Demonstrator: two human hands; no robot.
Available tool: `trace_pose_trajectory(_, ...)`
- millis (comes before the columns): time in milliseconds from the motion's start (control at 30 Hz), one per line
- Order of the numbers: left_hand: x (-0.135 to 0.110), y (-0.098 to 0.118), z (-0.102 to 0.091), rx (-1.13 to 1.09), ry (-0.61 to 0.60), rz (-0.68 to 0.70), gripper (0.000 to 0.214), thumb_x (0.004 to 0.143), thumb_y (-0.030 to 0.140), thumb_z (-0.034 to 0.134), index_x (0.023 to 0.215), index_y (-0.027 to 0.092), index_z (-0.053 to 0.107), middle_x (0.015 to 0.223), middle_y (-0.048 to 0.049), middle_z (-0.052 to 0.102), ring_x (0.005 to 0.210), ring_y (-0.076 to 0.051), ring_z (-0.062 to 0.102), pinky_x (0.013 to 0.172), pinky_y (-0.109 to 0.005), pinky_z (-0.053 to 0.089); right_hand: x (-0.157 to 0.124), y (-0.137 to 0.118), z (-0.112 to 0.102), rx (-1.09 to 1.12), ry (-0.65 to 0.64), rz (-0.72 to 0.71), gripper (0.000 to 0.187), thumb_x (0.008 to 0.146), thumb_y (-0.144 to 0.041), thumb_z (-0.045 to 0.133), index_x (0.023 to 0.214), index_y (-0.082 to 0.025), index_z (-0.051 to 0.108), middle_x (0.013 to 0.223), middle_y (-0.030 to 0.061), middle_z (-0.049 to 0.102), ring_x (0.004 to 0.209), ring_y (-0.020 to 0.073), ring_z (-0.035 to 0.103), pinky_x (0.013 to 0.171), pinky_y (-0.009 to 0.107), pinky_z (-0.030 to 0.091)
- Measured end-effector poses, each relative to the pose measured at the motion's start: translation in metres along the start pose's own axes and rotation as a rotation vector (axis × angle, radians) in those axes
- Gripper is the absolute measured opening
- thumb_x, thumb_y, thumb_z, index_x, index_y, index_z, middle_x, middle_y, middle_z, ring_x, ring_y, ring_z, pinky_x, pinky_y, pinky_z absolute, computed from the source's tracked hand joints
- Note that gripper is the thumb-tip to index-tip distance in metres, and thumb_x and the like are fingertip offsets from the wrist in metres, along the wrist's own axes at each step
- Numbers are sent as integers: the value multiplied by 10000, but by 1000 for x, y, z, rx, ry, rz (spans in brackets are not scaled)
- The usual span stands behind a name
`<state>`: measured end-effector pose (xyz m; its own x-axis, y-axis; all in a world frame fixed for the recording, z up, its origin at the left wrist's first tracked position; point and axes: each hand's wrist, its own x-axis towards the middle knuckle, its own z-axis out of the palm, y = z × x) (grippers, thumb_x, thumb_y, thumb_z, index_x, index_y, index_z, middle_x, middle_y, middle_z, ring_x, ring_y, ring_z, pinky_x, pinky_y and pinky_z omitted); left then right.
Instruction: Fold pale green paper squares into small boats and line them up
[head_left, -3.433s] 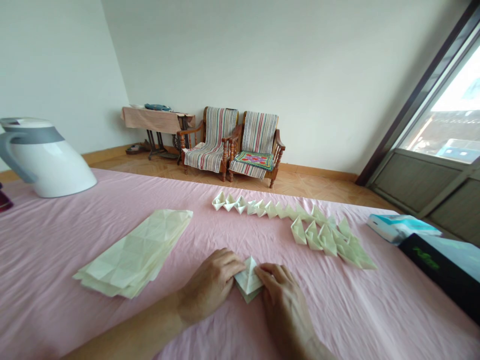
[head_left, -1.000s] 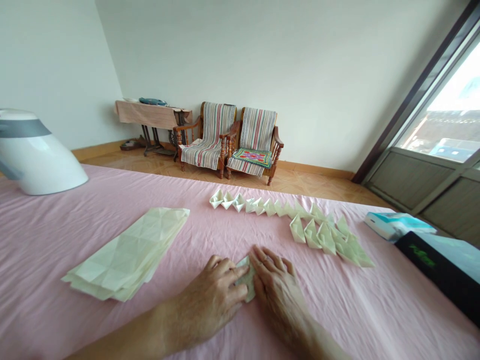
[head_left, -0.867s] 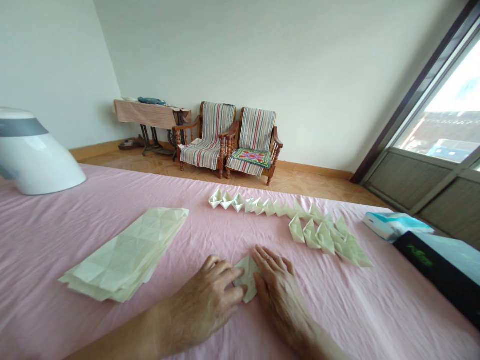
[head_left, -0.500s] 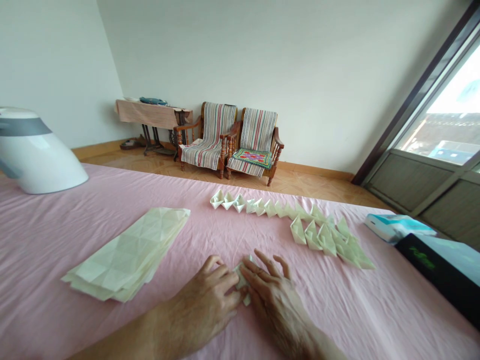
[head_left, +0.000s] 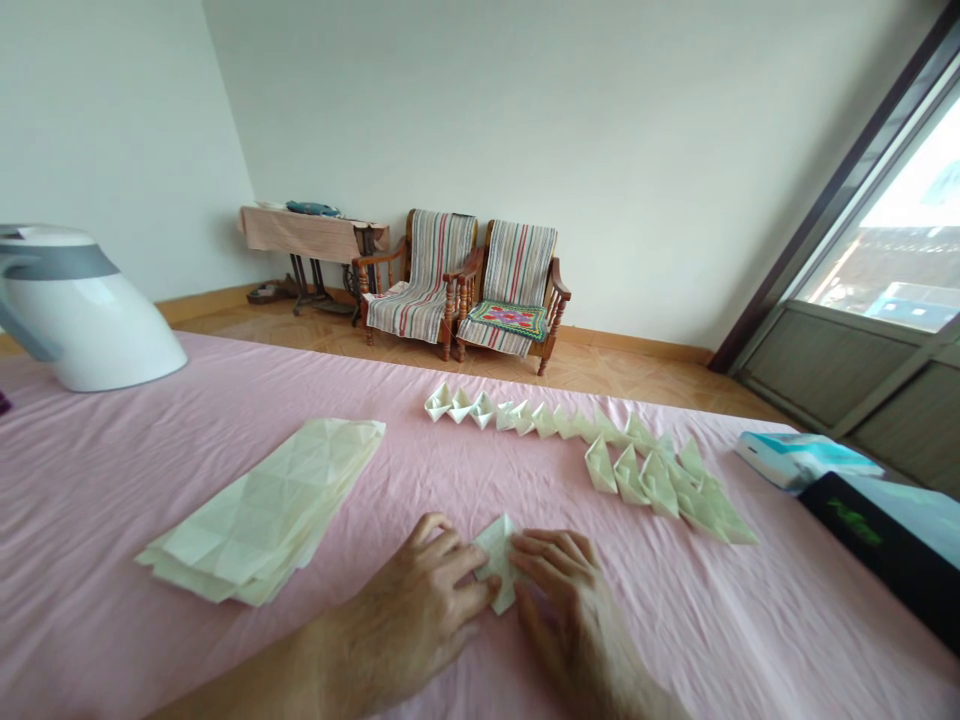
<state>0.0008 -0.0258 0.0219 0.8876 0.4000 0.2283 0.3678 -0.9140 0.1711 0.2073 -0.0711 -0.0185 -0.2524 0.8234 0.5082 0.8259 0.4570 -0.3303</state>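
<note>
A small folded piece of pale paper (head_left: 498,556) lies on the pink tablecloth (head_left: 127,460) near the front edge. My left hand (head_left: 420,605) rests on its left side with bent fingers pressing it down. My right hand (head_left: 566,610) covers its right side, fingers curled onto the fold. A stack of creased pale paper sheets (head_left: 266,510) lies to the left. A row of finished folded paper boats (head_left: 592,450) runs from the table's middle toward the right.
A white electric kettle (head_left: 82,310) stands at the far left. A teal and white box (head_left: 802,455) and a black box (head_left: 885,540) sit at the right edge. Beyond the table are two striped wooden armchairs (head_left: 469,285), a small side table (head_left: 311,235) and a large window (head_left: 892,250).
My right hand's fingers, spread flat over the paper half a second ago, have curled in onto its right side. More of the paper's top corner shows. The left hand stays pressed in place.
</note>
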Motion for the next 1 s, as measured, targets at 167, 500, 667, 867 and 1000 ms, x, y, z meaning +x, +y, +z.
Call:
trace_pose_trajectory(167, 3, -4, 0, -85, -14, -72, 73, 934, 240, 597, 1004, 223, 609, 1009, -10, 641, 946, -210, 551, 931, -398, 287, -7, -8, -2, 70, -44, -21, 434, 661, -130, 562, 1080, -212, 642, 1127, 57, 683, 1047, 232, 595, 927, 400, 406)
trace_pose_trajectory(500, 9, -16, 10, -166, 82, -103, 90, 920, 259, 625, 912, 170, 633, 915, -38, 641, 877, -202, 550, 809, -325, 396, -8, 3, 4, 39, -92, 2, 235, 891, -199, 566, 1121, -216, 611, 1129, 66, 668, 1026, 219, 597, 856, 364, 463)
trace_pose_trajectory(667, 9, -19, 14, -172, 116, -73, 96, 954, 212, 558, 937, 169, 642, 933, -48, 634, 875, -199, 551, 796, -308, 421, -10, 7, 7, 34, -34, 30, 263, 913, -116, 503, 1106, -238, 633, 1089, 49, 680, 978, 196, 608, 810, 331, 469)
trace_pose_trajectory(867, 10, -20, 14, -120, 136, -13, 195, 981, 142, 474, 907, 174, 651, 837, -28, 638, 792, -178, 536, 751, -304, 391, -12, 7, 6, 33, 7, 36, 225, 921, -129, 501, 1016, -253, 664, 1032, 31, 698, 929, 180, 625, 793, 319, 457)
trace_pose_trajectory(1000, 10, -23, 15, -214, 160, -78, 142, 931, 123, 565, 869, 183, 678, 815, -21, 630, 808, -171, 548, 758, -286, 402, -14, 10, 9, 29, 16, 113, 179, 896, -163, 535, 914, -265, 680, 1048, 35, 695, 940, 197, 625, 782, 335, 459)
